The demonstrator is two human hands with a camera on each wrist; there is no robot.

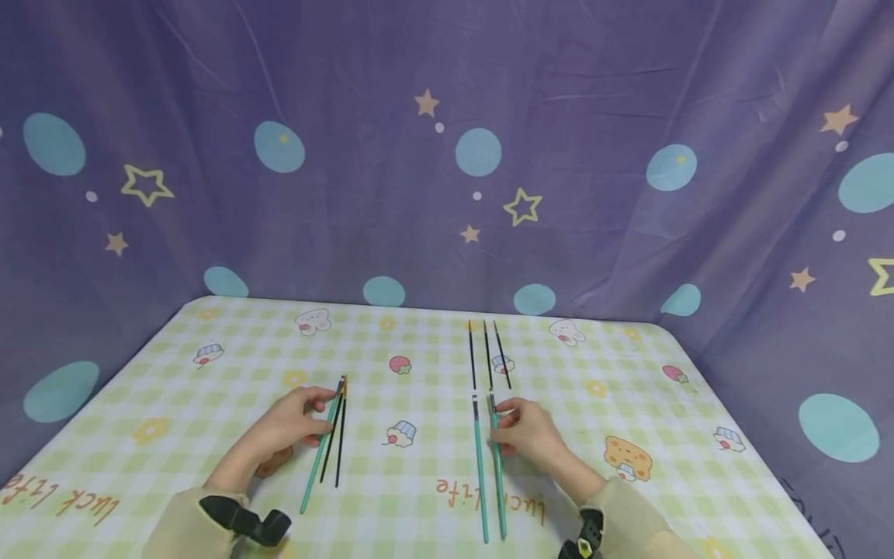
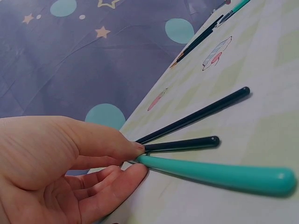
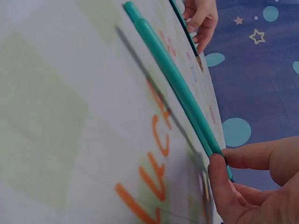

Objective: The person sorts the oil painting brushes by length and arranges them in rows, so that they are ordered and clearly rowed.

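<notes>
My left hand (image 1: 296, 419) pinches a teal paintbrush (image 1: 317, 466) on the left part of the table. Two thin black paintbrushes (image 1: 340, 442) lie beside it, their handles fanned apart in the left wrist view. Over on the right, my right hand (image 1: 534, 431) pinches another teal paintbrush (image 1: 499, 485) between thumb and fingers. In the right wrist view that brush (image 3: 180, 86) stands a little off the cloth, with a shadow beneath it. A second teal paintbrush (image 1: 479, 473) lies just left of it, roughly parallel.
Three thin black paintbrushes (image 1: 487, 353) lie side by side farther back, beyond the right-hand teal brushes. A checked tablecloth (image 1: 230, 419) with printed cupcakes and lettering covers the table. Behind it hangs a purple curtain (image 1: 391, 233) with stars and dots.
</notes>
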